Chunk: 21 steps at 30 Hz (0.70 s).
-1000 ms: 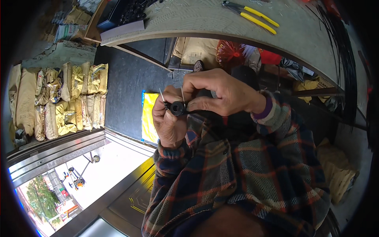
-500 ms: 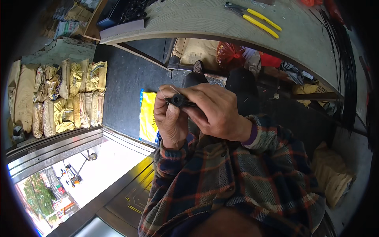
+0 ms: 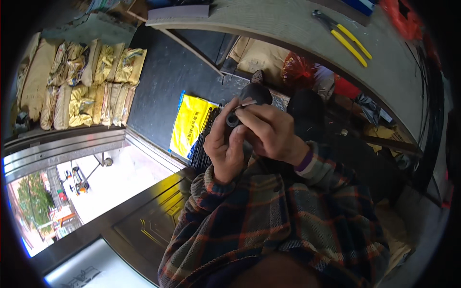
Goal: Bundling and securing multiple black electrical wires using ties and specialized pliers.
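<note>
Both hands drifted slightly right; left hand (image 3: 225, 149) and right hand (image 3: 271, 134) clamped together on small black part (image 3: 233, 119).

A single head-worn fisheye view is aimed steeply down from close above, plaid-sleeved forearms entering from the near edge. The counter (image 3: 288, 29) is bent across the far rim, the doorway floor seen at near left.

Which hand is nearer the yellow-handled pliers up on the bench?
Right. The right hand lies below and left of the yellow-handled pliers, across the bench edge. The left hand sits further left, beside the right, both pinching a small black part.
</note>
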Each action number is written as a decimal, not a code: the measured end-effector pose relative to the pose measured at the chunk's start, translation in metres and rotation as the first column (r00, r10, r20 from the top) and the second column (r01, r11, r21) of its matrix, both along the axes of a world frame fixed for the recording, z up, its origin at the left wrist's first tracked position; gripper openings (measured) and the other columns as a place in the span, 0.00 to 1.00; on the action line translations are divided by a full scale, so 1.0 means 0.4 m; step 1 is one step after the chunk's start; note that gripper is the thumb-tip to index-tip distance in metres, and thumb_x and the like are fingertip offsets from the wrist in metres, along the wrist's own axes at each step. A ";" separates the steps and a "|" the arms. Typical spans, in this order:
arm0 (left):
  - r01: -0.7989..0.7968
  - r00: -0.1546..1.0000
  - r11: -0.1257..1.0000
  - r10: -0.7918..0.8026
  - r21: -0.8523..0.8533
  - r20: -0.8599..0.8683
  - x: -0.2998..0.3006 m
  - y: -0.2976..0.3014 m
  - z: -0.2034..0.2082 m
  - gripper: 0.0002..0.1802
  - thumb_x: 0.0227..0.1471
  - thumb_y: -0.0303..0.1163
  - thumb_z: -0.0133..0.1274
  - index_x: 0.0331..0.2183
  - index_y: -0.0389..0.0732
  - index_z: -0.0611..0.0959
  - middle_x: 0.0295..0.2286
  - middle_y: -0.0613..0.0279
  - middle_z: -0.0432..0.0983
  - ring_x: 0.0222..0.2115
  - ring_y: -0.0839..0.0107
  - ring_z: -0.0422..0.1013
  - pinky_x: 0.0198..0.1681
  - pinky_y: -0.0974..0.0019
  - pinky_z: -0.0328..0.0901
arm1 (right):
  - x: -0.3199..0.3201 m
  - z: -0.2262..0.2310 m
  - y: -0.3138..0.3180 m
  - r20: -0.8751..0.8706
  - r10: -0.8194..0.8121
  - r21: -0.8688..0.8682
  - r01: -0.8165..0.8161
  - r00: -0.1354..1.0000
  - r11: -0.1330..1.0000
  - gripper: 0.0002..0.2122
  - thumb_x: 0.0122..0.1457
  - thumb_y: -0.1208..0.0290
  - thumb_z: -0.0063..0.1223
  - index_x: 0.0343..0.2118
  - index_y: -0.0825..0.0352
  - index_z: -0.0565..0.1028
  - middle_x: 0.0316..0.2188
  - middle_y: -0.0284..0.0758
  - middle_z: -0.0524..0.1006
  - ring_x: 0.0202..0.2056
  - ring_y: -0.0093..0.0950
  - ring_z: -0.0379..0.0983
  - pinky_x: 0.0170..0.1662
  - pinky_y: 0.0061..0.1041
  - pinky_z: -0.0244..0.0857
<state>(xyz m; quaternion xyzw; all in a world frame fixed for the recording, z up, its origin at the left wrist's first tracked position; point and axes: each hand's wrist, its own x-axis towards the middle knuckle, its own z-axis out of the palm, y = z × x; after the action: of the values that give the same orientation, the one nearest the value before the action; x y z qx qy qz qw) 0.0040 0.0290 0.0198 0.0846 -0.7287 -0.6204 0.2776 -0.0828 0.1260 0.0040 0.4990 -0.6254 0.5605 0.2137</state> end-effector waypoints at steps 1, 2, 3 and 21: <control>0.032 0.998 0.999 -0.031 0.007 -0.045 0.009 -0.009 0.005 0.22 0.54 0.27 0.44 0.51 0.30 0.67 0.43 0.48 0.72 0.46 0.67 0.68 0.50 0.67 0.60 | -0.001 -0.004 0.005 0.045 0.085 -0.076 -0.082 0.995 0.994 0.18 0.48 0.78 0.56 0.45 0.66 0.70 0.39 0.38 0.72 0.33 0.34 0.72 0.34 0.28 0.68; 0.064 0.994 0.997 -0.061 0.038 -0.094 0.014 -0.018 0.010 0.22 0.55 0.28 0.44 0.51 0.29 0.66 0.44 0.46 0.71 0.47 0.65 0.67 0.52 0.65 0.59 | 0.000 -0.008 0.012 0.147 0.077 -0.064 -0.069 0.986 0.996 0.17 0.48 0.78 0.56 0.44 0.66 0.71 0.38 0.38 0.72 0.33 0.34 0.73 0.34 0.28 0.68; 0.091 0.988 0.993 -0.080 0.078 -0.136 0.017 -0.027 0.014 0.22 0.55 0.29 0.43 0.50 0.29 0.66 0.44 0.44 0.70 0.48 0.63 0.67 0.53 0.62 0.57 | -0.003 -0.013 0.018 0.255 0.067 -0.065 -0.052 0.965 0.997 0.16 0.48 0.79 0.56 0.43 0.66 0.72 0.38 0.37 0.73 0.33 0.34 0.73 0.34 0.27 0.68; 0.447 0.884 0.894 -0.440 0.012 -0.161 -0.072 -0.046 0.019 0.17 0.45 0.39 0.58 0.33 0.36 0.79 0.30 0.58 0.77 0.38 0.65 0.73 0.58 0.47 0.46 | -0.033 -0.086 0.075 0.353 0.235 0.057 -0.272 0.905 0.961 0.14 0.43 0.82 0.59 0.36 0.69 0.75 0.31 0.38 0.75 0.31 0.34 0.75 0.30 0.26 0.68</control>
<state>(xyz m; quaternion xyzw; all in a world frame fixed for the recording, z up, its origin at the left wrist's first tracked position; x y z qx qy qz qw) -0.0249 0.0106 0.0275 -0.1256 -0.6898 -0.6895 0.1816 -0.0960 0.1561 -0.0303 0.4813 -0.6113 0.6282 0.0002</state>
